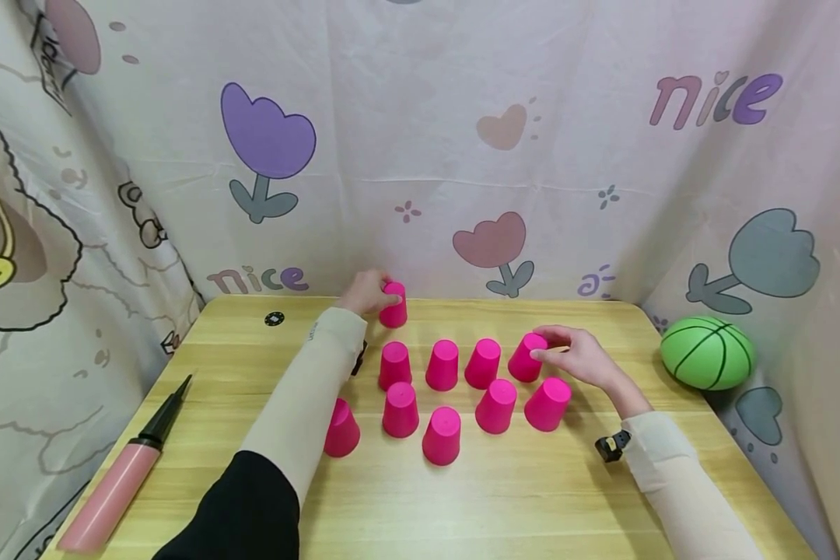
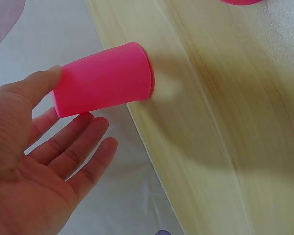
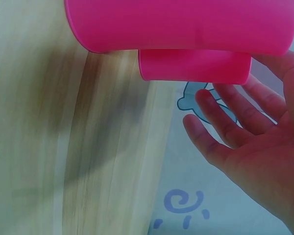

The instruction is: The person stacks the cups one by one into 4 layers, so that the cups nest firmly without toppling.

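Near the table's back edge, my left hand (image 1: 365, 292) pinches a pink cup (image 1: 394, 305) between thumb and fingers, close to its narrow top. In the left wrist view the wide rim of this cup (image 2: 105, 81) is right at the wooden surface. Toward the right, my right hand (image 1: 575, 355) holds another pink cup (image 1: 528, 358) at the end of a row, thumb on the near side and fingers behind. Another upside-down cup (image 3: 186, 24) fills the top of the right wrist view and partly covers the held cup (image 3: 196, 66).
Several more upside-down pink cups (image 1: 442, 437) stand in loose rows on the wooden table (image 1: 532, 498). A pink pump (image 1: 122, 486) lies at the left edge, and a black-and-white chip (image 1: 274, 318) at the back left. A green ball (image 1: 707, 353) sits by the right edge.
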Demonstrator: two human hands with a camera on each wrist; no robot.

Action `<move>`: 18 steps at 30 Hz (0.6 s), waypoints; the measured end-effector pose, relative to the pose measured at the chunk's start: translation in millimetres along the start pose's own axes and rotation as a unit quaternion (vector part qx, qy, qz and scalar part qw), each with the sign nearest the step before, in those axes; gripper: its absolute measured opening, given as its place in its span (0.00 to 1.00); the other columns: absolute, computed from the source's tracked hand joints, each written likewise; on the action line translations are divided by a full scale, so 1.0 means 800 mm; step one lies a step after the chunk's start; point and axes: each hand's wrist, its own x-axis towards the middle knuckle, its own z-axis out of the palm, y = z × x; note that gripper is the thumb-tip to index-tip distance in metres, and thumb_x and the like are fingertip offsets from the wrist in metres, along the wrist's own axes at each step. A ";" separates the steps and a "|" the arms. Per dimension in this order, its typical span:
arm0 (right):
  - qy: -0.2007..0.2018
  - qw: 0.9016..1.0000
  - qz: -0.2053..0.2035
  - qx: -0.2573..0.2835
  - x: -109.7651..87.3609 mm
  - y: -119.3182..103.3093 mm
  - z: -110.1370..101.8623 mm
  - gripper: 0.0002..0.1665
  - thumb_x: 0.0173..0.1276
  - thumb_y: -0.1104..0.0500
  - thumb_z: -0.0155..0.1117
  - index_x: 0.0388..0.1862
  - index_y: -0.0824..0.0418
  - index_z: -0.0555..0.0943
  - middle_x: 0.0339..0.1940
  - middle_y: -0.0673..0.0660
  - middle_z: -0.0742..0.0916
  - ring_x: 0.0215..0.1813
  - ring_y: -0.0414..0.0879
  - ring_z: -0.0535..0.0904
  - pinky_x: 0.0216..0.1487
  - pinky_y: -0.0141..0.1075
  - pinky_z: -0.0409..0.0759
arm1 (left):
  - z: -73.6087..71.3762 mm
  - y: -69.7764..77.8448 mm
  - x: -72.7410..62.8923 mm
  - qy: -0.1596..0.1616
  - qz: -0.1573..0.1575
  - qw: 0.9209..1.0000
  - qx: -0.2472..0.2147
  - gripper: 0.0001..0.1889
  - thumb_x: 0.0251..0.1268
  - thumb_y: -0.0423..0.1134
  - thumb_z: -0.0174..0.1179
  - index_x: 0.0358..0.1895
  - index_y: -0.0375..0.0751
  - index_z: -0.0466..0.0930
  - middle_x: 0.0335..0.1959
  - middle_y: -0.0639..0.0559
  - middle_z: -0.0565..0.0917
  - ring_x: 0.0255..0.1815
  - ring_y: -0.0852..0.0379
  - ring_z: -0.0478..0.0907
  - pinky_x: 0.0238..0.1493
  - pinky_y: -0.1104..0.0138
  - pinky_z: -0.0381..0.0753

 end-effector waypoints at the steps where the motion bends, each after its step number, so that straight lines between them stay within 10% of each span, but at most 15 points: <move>1: 0.000 1.000 0.000 0.000 0.000 0.000 0.000 0.34 0.72 0.47 0.72 0.71 0.62 0.79 0.62 0.64 0.87 0.63 0.61 0.82 0.61 0.53 0.85 | 0.001 0.000 0.001 0.000 -0.002 1.000 -0.001 0.23 0.73 0.41 0.68 0.65 0.36 0.77 0.59 0.39 0.81 0.58 0.42 0.79 0.61 0.53 0.87; 18: -0.006 1.000 0.009 -0.004 0.002 -0.008 -0.001 0.34 0.72 0.49 0.72 0.71 0.64 0.78 0.62 0.66 0.86 0.63 0.61 0.82 0.60 0.52 0.86 | 0.005 0.004 -0.002 0.005 0.016 1.000 0.007 0.31 0.74 0.44 0.67 0.74 0.37 0.71 0.68 0.37 0.78 0.66 0.40 0.76 0.68 0.50 0.82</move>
